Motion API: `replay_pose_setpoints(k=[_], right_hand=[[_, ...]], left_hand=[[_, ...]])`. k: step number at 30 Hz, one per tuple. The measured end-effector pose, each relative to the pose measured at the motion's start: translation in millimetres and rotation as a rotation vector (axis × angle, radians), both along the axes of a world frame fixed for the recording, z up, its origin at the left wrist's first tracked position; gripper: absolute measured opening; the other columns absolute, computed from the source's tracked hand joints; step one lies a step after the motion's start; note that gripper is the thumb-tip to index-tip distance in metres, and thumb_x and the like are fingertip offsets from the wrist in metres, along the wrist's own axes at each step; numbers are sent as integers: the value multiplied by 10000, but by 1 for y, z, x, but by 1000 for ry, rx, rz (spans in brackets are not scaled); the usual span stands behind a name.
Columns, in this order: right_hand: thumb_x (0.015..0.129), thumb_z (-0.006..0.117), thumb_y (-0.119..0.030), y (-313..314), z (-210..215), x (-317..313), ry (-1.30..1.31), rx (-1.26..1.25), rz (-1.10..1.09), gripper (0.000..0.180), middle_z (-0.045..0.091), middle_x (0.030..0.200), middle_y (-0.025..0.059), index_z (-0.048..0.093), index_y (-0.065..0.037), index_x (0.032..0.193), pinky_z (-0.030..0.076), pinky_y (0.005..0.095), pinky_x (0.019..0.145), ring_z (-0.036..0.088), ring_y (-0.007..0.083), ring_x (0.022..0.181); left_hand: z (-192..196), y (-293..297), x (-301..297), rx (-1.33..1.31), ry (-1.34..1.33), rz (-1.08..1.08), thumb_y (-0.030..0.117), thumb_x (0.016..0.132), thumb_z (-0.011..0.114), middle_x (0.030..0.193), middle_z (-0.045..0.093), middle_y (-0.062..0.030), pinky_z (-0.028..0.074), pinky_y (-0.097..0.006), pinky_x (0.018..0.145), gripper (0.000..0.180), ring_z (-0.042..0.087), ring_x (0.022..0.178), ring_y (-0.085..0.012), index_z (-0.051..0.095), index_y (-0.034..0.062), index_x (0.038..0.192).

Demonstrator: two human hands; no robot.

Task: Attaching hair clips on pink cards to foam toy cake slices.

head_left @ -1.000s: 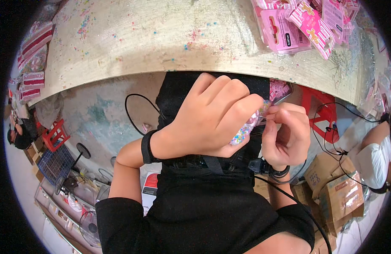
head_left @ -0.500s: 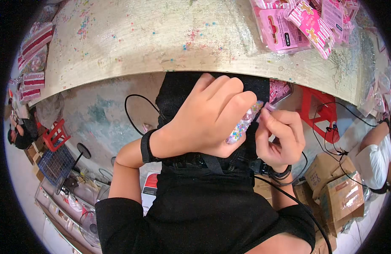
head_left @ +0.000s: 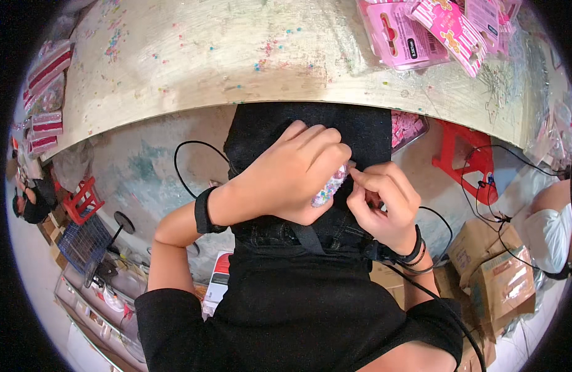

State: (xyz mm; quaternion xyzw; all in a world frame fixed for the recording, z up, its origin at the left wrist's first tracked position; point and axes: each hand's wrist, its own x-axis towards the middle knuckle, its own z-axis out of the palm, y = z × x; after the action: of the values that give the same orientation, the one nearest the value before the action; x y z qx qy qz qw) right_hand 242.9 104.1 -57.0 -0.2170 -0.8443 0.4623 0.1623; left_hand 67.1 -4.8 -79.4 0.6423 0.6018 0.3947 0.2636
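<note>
My left hand [head_left: 286,173] is closed around a small clear piece packed with multicoloured beads [head_left: 327,193], held over my lap. Only its bead-filled side shows between my fingers and thumb; the rest is covered, so its exact kind cannot be told. My right hand [head_left: 388,208] is beside it, thumb and forefinger pinched together at the upper end of the beaded piece. Whatever sits in that pinch is too small and hidden to make out. Both hands are just below the front edge of the table [head_left: 199,80].
Loose coloured beads are scattered over the table. Pink-and-white packages [head_left: 413,40] lie at its right. Underneath are a tray of pink pieces [head_left: 408,129] and a red stool [head_left: 465,161]. Cardboard boxes [head_left: 500,282] and another person [head_left: 551,229] are at right; a blue crate [head_left: 84,242] stands left.
Both hands have shifted slightly left with the beaded piece. The pinkish bit that showed at my right fingertips is now mostly out of sight.
</note>
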Motion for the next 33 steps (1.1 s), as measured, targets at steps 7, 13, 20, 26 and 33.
replay_pose_setpoints(k=[7, 13, 20, 26, 33], right_hand=[[704, 694, 129, -4, -8, -2, 16, -34, -58, 213, 614, 794, 65, 678, 19, 885, 375, 205, 468, 485, 58, 535], [690, 692, 123, -2, -6, -2, -13, 48, 0, 222, 613, 789, 67, 677, 10, 881, 408, 222, 466, 515, 72, 537], [728, 731, -11, 14, 9, -1, -151, 258, 317, 267, 538, 874, 110, 601, 13, 961, 522, 338, 596, 615, 246, 724], [743, 714, -55, 26, 21, -8, -258, 248, 442, 264, 472, 834, 105, 556, -7, 949, 519, 376, 584, 603, 271, 719], [682, 693, 50, 36, 16, -13, -301, 17, 307, 220, 517, 761, 67, 630, -29, 878, 456, 326, 522, 543, 200, 582]], left_hand=[[-5, 0, 0, -19, -21, -17, 113, 577, 788, 951, 515, -180, 413, -454, 759, 590, 542, 843, -378, 490, 24, 1079], [-5, 1, -2, -18, -22, -26, 113, 584, 783, 944, 514, -178, 407, -449, 744, 581, 536, 834, -375, 489, 22, 1077], [-4, 2, 0, -65, 17, -56, 134, 583, 765, 1004, 532, -151, 404, -406, 774, 537, 561, 908, -317, 524, 22, 1049], [-4, 6, 1, -38, 34, -110, 120, 576, 760, 972, 504, -157, 397, -420, 750, 532, 545, 881, -337, 510, 21, 1035], [-14, 15, -3, -26, -65, -170, 114, 566, 766, 931, 477, -146, 387, -424, 740, 542, 531, 856, -348, 498, 38, 1030]])
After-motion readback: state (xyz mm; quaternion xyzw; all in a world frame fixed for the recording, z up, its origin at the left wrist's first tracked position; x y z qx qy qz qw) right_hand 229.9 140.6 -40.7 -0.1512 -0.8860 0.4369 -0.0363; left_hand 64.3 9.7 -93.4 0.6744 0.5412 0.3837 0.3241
